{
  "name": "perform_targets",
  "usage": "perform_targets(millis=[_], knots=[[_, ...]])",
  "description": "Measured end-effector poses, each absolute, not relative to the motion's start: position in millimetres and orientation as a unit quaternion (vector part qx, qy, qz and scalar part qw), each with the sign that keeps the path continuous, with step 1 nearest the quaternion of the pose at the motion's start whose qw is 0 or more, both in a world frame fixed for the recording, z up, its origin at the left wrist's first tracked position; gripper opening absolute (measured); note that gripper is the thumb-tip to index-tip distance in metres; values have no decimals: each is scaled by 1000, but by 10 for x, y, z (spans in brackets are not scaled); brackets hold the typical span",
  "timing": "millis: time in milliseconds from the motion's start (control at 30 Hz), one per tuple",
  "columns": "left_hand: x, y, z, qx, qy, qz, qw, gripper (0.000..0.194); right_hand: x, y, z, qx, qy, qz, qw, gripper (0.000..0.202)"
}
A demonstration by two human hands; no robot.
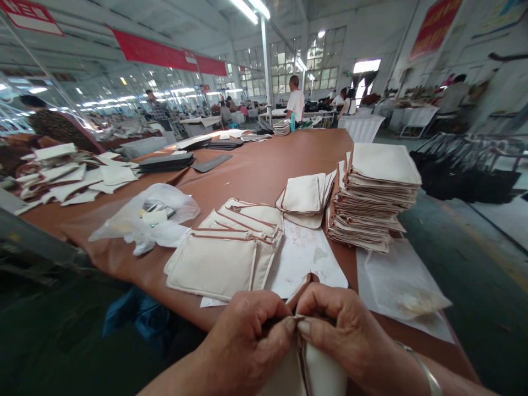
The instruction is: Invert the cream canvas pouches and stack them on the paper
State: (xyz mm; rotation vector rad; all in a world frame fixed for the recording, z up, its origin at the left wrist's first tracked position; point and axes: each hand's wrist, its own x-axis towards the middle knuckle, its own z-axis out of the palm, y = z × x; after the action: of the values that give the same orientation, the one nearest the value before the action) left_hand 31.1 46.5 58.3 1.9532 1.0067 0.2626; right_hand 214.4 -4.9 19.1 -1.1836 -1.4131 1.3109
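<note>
My left hand (243,338) and my right hand (344,330) meet at the bottom centre, both pinching the top edge of a cream fabric piece with brown trim (319,374). The piece hangs down between my wrists, and its upper corner is hidden under my fingers. Just beyond my hands lies a fanned row of similar cream pieces (229,247) on the brown table (256,170). A white sheet (303,256) lies beside that row.
A tall stack of cream pieces (373,195) stands at the right edge, a smaller pile (307,195) left of it. A clear plastic bag (144,220) lies at left. Loose pieces (70,173) and dark stacks (167,161) sit farther back. Other people work in the distance.
</note>
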Motion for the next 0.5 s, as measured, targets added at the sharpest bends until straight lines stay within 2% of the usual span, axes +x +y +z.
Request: perform_targets(millis=[100,233,367,500], knots=[[312,474,597,763,411,52,495,29,2128,-72,177,-481,-557,519,435,19],[312,450,582,731,431,42,527,21,2126,-97,166,-473,-559,510,451,14],[285,406,553,692,417,84,584,15,2155,-105,174,-384,-617,478,493,14],[243,384,520,581,396,123,700,14,2218,-91,141,-289,-716,399,495,11]])
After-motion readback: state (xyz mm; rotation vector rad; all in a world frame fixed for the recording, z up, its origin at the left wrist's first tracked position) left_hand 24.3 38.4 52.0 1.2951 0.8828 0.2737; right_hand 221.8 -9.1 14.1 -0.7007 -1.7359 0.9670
